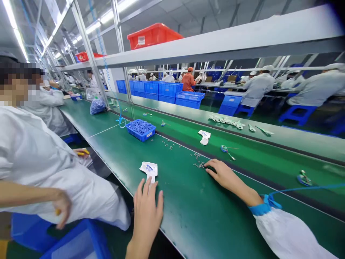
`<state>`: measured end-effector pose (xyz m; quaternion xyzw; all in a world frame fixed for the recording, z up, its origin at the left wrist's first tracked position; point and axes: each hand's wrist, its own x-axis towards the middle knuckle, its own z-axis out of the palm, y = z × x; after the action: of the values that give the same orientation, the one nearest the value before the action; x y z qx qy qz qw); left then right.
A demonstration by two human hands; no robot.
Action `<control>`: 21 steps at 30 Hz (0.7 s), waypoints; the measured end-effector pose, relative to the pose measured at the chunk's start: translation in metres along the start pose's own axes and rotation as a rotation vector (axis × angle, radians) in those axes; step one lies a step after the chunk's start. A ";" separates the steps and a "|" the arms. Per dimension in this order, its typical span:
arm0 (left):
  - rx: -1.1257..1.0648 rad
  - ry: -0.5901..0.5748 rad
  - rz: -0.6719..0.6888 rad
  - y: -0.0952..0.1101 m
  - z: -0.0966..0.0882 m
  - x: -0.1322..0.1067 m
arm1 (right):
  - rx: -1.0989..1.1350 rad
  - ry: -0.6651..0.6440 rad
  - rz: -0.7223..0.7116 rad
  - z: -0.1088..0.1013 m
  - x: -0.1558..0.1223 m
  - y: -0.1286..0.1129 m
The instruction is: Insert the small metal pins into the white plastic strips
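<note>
**A:** Head view, and here we go: the right hand is down flat on the green belt, fingers close together, tips right at a little scatter of grey bits.

**B:** Is it holding anything?

**A:** Hard to say from up here. A bit could be tucked under those fingertips, but nothing shows. That low, light touch is the right way with parts this small, since it won't send them skating.

**B:** And the left?

**A:** The left hand is wide open, fingers spread, sitting at the belt's near edge, tips just at the lower end of a white card marked in blue. It looks empty.

**B:** Where do the bits sit, exactly?

**A:** Out toward the middle of the belt, between the two hands but nearer the right, with a thinner trail running up toward a blue crate full of blue parts.

**B:** Anything else close by?

**A:** A second white card and a teal-handled tool lie farther out across the belt. Off to the left, past the near edge, a co-worker's hand pinches something yellow.
</note>
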<state>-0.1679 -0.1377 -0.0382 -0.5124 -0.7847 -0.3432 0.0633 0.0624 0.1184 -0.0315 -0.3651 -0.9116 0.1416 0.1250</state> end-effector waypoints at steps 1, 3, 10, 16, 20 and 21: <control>0.021 -0.016 0.017 -0.006 0.000 0.002 | -0.008 0.014 0.000 0.002 0.000 -0.001; 0.008 -0.065 0.076 -0.007 0.002 0.000 | -0.005 0.036 -0.002 0.004 0.001 -0.006; -0.175 -0.200 0.249 0.065 0.031 -0.042 | -0.023 0.021 -0.053 0.011 0.007 -0.025; -0.267 -0.254 0.235 0.084 0.028 -0.035 | 0.006 0.002 -0.053 0.011 0.004 -0.018; -0.294 -0.280 0.212 0.077 0.020 -0.008 | 0.025 -0.034 -0.071 0.006 -0.001 -0.010; -0.302 -0.274 0.211 0.076 0.021 -0.002 | 0.029 -0.044 -0.071 0.004 -0.002 -0.010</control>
<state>-0.0976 -0.1082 -0.0193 -0.6372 -0.6675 -0.3755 -0.0858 0.0564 0.1091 -0.0321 -0.3275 -0.9244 0.1582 0.1150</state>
